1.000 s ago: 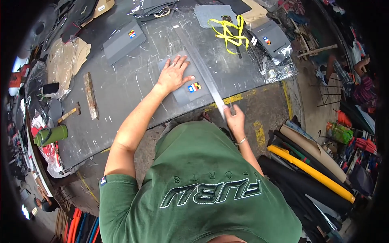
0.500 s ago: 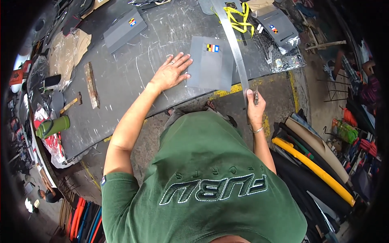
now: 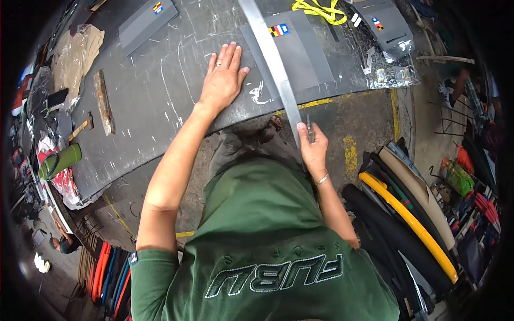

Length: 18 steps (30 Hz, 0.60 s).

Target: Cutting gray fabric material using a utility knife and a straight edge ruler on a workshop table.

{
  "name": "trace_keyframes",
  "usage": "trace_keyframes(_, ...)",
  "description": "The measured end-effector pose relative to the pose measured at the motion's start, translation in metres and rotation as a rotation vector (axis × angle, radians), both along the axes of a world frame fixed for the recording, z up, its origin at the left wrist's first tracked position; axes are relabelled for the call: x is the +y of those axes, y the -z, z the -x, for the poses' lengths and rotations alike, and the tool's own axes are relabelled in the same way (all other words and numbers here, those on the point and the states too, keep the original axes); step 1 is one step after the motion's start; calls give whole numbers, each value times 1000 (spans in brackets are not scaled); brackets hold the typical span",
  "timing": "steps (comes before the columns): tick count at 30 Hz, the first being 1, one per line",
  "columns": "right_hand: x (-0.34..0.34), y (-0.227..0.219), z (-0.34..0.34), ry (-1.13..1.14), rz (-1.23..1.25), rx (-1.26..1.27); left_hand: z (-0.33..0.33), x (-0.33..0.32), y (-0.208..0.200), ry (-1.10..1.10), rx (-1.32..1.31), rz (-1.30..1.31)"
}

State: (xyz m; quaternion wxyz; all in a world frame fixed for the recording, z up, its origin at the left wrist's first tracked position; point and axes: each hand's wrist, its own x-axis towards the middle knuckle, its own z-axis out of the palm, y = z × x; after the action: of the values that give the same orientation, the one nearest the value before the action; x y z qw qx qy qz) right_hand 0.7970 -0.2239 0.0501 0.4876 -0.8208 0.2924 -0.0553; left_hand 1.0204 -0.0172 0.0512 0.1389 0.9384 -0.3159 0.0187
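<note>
Metal strip [image 3: 274,61] cut off at the top

It hides part of the grey panel [image 3: 300,59], which lies right of the left hand [image 3: 221,83], palm down on the bench [image 3: 144,115], fingers slightly spread. The right hand [image 3: 316,147] pinches the strip's near end; its slim tool [image 3: 310,134] is hard to make out. Outlined lettering [image 3: 276,275] crosses the green shirt [image 3: 257,208].

Large slanted letters [image 3: 273,275] outlined in white stitching crossed the green fabric T-shirt [image 3: 257,214], below a row of small dark letters [image 3: 281,251]. Its left sleeve's tiny dark-and-white label [image 3: 134,259] was unreadable. Multicoloured flag-like patches [image 3: 279,30] marked the middle flat grey panel [image 3: 306,56], left grey panel [image 3: 147,27] and right grey panel [image 3: 384,13].
</note>
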Motion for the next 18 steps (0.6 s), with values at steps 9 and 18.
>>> trace_keyframes(9, -2, -29, -7, -114, 3, 293, -33, -15, -3, 66, -64, 114)
trace_keyframes(18, 19, -10, -46, -10, -278, 144, -40, -10, 9, 112, -74, 167)
